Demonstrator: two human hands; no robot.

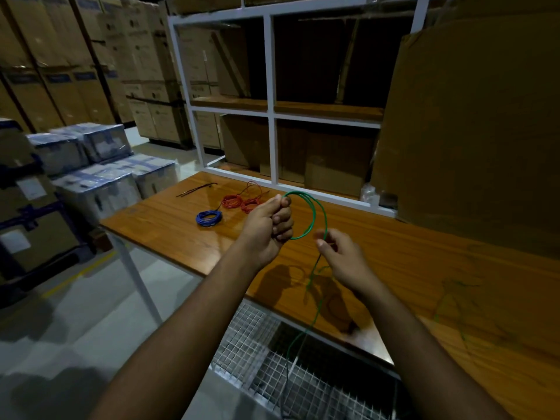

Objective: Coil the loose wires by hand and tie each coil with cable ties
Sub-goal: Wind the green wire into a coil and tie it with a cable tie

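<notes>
My left hand [269,225] is fisted around a green wire [313,213] that forms a couple of loops above the wooden table [169,225]. My right hand [342,256] pinches the same wire just below the loops; its loose tail hangs down past the table's front edge. On the table beyond lie a blue wire coil [209,218], a red wire coil [232,201] with a second red bundle [251,204] beside it, and black cable ties [197,189]. More loose green wire [451,301] lies faintly on the table at the right.
A white shelf frame [274,116] with cardboard stands at the table's back. A large cardboard sheet [472,122] leans at the right. A wire-mesh shelf [272,359] sits under the table. Wrapped boxes [97,165] are stacked on the floor at the left.
</notes>
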